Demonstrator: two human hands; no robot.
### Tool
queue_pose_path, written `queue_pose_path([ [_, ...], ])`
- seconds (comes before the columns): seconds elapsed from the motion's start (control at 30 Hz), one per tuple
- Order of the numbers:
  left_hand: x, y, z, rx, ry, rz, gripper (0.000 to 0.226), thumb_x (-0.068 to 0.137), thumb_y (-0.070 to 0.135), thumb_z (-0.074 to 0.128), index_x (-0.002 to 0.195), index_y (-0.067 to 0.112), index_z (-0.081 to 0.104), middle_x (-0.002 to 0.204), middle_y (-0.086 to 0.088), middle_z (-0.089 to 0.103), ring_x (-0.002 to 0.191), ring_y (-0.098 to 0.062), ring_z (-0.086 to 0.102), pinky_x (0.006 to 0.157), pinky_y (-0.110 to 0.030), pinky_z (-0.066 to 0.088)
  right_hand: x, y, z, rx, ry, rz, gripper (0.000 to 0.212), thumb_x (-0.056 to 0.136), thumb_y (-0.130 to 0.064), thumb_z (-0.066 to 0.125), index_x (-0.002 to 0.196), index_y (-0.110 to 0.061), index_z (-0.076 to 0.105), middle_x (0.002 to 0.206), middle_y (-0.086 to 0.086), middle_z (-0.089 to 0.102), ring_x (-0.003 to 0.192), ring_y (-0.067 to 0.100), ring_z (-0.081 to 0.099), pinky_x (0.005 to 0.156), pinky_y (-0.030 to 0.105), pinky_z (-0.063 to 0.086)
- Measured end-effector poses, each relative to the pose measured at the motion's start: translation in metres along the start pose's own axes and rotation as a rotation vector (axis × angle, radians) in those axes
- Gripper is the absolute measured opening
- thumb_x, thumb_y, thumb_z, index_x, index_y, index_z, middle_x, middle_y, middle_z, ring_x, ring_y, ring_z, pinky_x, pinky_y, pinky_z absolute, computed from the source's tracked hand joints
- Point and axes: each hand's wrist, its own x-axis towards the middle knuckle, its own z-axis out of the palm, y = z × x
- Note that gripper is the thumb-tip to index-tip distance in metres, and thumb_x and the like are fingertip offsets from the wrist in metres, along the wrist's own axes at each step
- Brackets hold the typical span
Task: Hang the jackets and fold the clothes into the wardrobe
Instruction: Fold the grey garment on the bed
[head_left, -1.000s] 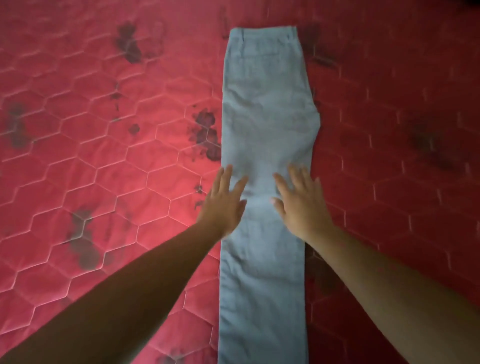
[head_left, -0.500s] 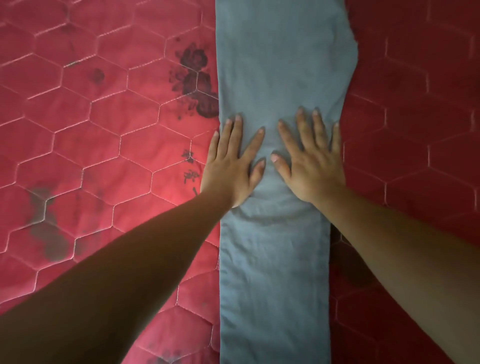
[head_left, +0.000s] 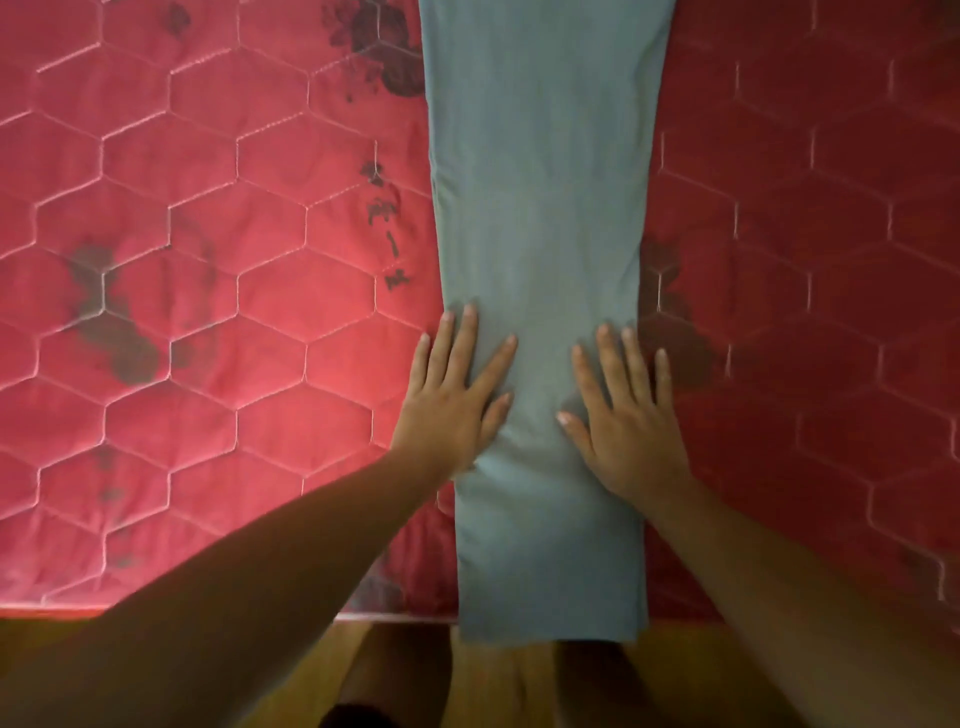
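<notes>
One pair of blue trousers (head_left: 540, 249), folded long; one red mattress (head_left: 208, 312) under it; two hands: left hand (head_left: 452, 395), right hand (head_left: 628, 415), both flat, fingers spread; two bare arms; five fingers seen on left hand, four on right; many six-sided stitched shapes on mattress; several dark flower prints; one wooden floor (head_left: 493, 675) strip below.

Dim, soft light from the left; darker right side, slight blur.

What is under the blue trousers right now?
The blue trousers lie flat on the red quilted mattress, hem hanging past its near edge. Left hand and right hand press on top. Anything beneath the fabric is hidden.
</notes>
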Motion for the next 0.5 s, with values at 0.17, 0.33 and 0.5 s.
queue_pose_path([
  [0.17,-0.094,0.029,0.019,-0.029,-0.054,-0.025,0.059,0.105,0.045,0.036,0.160,0.029,0.023,0.167,-0.021,0.005,0.155,-0.036,0.003,0.124,-0.054,0.011,-0.081,-0.021,0.011,0.091,-0.070,0.050,0.074,0.103,-0.053,0.038,0.161,-0.008,0.023,0.169,0.021,0.008,0.156,0.041,0.004,0.124,0.059,0.015],
  [0.33,-0.140,0.064,0.020,-0.604,0.022,-0.350,0.066,0.099,0.022,0.049,0.160,0.025,0.023,0.169,-0.005,0.013,0.156,-0.020,0.007,0.127,-0.043,0.008,-0.114,-0.043,0.000,0.571,0.003,0.316,0.071,0.101,-0.021,0.059,0.159,-0.001,0.023,0.167,0.019,0.016,0.155,0.033,0.016,0.125,0.046,0.022],
  [0.5,-0.161,0.100,-0.008,-1.235,0.138,-0.861,0.057,0.094,0.000,0.056,0.146,0.023,0.048,0.142,0.010,0.056,0.131,-0.002,0.052,0.111,-0.030,0.045,-0.143,-0.048,-0.017,1.058,-0.025,0.746,0.054,0.094,-0.010,0.067,0.145,-0.012,0.049,0.138,0.007,0.055,0.125,0.023,0.057,0.108,0.039,0.048],
])
